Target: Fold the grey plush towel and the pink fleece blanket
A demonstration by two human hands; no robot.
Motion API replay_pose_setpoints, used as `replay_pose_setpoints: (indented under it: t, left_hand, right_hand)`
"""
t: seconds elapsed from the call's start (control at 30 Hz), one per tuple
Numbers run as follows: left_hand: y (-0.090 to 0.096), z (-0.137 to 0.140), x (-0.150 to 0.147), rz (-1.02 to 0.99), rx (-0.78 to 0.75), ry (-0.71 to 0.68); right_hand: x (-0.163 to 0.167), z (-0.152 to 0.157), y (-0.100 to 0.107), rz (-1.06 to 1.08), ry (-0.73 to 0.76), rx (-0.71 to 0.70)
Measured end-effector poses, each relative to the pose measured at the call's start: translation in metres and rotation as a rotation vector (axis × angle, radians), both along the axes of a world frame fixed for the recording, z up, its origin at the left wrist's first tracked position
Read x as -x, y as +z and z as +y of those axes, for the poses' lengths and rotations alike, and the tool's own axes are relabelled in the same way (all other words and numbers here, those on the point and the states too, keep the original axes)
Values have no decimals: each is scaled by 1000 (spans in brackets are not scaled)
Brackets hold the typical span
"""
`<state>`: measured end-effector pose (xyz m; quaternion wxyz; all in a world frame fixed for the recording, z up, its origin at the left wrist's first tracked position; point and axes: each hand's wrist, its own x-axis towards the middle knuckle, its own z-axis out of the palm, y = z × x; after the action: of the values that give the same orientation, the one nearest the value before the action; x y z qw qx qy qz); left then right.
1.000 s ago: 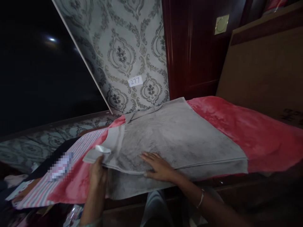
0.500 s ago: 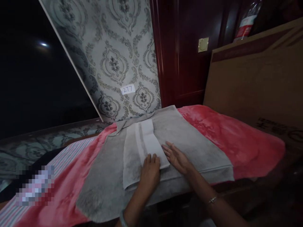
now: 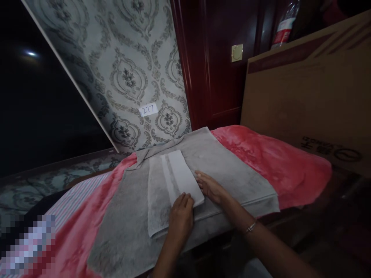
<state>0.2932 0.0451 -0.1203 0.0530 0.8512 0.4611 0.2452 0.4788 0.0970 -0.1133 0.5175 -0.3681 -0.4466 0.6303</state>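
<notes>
Gray cloth point(image 3: 228, 166), wide and doubled into layers, spreads before the person I'm watching. On its left half lies a folded section point(image 3: 185, 175), seemingly part of its upper layer, its long axis running away from the body, leaning slightly left at the far end. The 2 bare hands are apart, both over the gray cloth. The left hand point(image 3: 181, 218) is nearer – its fingers rest over the folded section's near right corner, though I cannot tell whether they pinch it. The right hand point(image 3: 211, 189) is loosely extended, holding nothing, fingertips at the long right edge; I cannot tell whether they touch.

The gray cloth looks soft and napped, with a thin straight hem along its near side; the folded section is a flat strip with a smooth, pale band. Beneath the gray cloth, and out past both sides, is a plush pink blanket point(image 3: 290, 166). Left of it lies striped fabric point(image 3: 81, 195); behind it rises ornate wallpaper point(image 3: 130, 77) bearing a white card point(image 3: 148, 109) reading 277. Behind and right stands a stiff cardboard box point(image 3: 290, 100) – brown, flat-sided.
</notes>
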Motion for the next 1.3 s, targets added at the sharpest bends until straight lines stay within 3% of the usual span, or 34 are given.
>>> replay_pose_setpoints:
  t: [0.23,0.5,0.8,0.97,1.13,1.3]
  left_hand:
    - [-11,4,9,-28,-460,-59]
    - [-3,0,12,-8,-644,-65]
    - [5,-1,7,-30,-729,-50]
    - [-4,0,-9,11,-656,-38]
    - [-19,-2,-15,83,-614,-29]
    - [-17,-3,-13,82,-652,-34]
  right_hand:
    - [7,58,18,-5,-53,142]
    - [25,131,30,-109,-117,56]
    - [41,177,32,-325,-239,-100]
    - [26,182,16,-478,-331,-94]
    - [17,185,-5,-581,-327,-71]
    - [18,189,-5,-640,-318,-110]
